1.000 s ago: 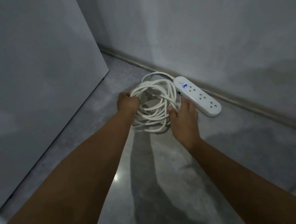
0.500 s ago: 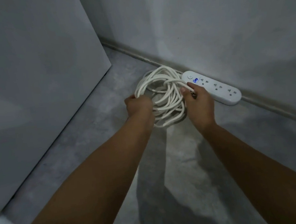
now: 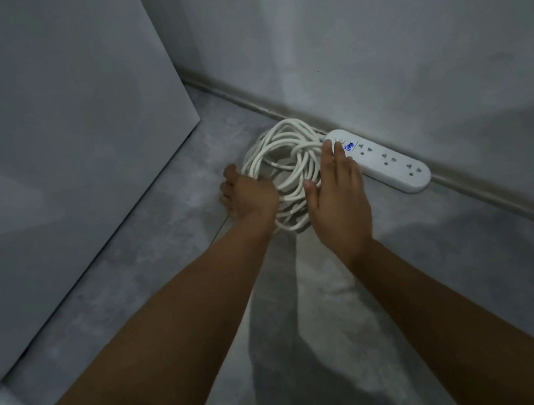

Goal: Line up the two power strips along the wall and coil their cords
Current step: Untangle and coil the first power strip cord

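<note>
White three-outlet power strip (image 3: 386,160) lies flat on the grey floor (image 3: 166,262), long side against the baseboard (image 3: 248,100) at the foot of the wall (image 3: 374,42), with a blue mark near its switch end. Its white coiled cord (image 3: 283,167) sits in loose loops on the floor just left of the strip, touching the switch end and close to the baseboard. Left hand (image 3: 248,195) is at the coil's near-left edge, fingers curled around the strands there. Right hand (image 3: 338,201) is flat with fingers straight and together, fingertips (image 3: 338,148) on the strip's switch end, palm over the coil's right side. Large grey panel (image 3: 56,158) stands at left.
</note>
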Demonstrator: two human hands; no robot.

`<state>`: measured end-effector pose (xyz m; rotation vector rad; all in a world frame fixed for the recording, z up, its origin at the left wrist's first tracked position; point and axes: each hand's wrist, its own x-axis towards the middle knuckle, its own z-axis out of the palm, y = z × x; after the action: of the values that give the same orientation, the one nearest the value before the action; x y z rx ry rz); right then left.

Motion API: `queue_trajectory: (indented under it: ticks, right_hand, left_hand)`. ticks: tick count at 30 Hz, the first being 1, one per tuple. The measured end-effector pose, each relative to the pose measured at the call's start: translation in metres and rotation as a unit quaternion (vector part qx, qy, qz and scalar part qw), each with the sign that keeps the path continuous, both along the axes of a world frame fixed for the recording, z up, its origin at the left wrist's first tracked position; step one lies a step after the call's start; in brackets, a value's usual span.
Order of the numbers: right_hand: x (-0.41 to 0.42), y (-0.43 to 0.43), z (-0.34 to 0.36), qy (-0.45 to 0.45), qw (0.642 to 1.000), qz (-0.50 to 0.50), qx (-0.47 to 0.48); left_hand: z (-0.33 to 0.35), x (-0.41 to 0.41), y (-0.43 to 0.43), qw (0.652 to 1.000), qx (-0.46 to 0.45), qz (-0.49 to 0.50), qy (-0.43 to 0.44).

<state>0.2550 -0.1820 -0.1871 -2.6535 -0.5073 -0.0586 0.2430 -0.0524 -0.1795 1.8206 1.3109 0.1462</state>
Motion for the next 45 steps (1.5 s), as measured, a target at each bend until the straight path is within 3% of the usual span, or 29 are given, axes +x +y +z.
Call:
queue_trajectory:
  ticks: [2, 4, 8, 11, 15, 19, 23, 30, 40, 45]
  right_hand:
    - [0.002, 0.004, 0.0, 0.003, 1.0, 0.0, -0.022]
    - [0.001, 0.007, -0.003, 0.006, 0.999, 0.01, -0.047]
    - [-0.001, 0.008, -0.01, 0.029, 0.996, 0.027, -0.075]
    - [0.0, 0.007, -0.007, 0.027, 0.996, 0.032, -0.084]
    - [0.001, 0.009, -0.004, 0.03, 0.995, 0.031, -0.085]
    - [-0.001, 0.012, -0.003, 0.034, 0.996, 0.022, -0.076]
    - [0.002, 0.011, 0.0, 0.049, 0.997, 0.022, -0.056]
    - [-0.004, -0.003, 0.009, 0.037, 0.998, 0.027, -0.038]
    - [-0.046, -0.002, 0.005, 0.06, 0.998, 0.013, -0.017]
    - [-0.037, 0.004, -0.004, 0.071, 0.997, 0.022, -0.034]
  left_hand:
    - [-0.008, -0.008, 0.005, 0.988, 0.126, -0.077, -0.038]
    - [-0.016, -0.014, 0.011, 0.969, 0.192, -0.12, -0.102]
    - [-0.027, -0.022, 0.016, 0.938, 0.229, -0.17, -0.196]
    - [-0.028, -0.021, 0.021, 0.927, 0.235, -0.192, -0.219]
    - [-0.024, -0.014, 0.022, 0.945, 0.201, -0.168, -0.195]
    - [-0.014, -0.006, 0.02, 0.968, 0.099, -0.139, -0.182]
    - [-0.012, -0.009, 0.03, 0.974, 0.028, -0.173, -0.145]
    - [0.01, -0.026, 0.038, 0.978, -0.067, -0.144, -0.138]
    - [0.02, -0.041, 0.028, 0.975, -0.099, -0.151, -0.129]
    - [0.018, -0.035, 0.023, 0.974, -0.133, -0.094, -0.157]
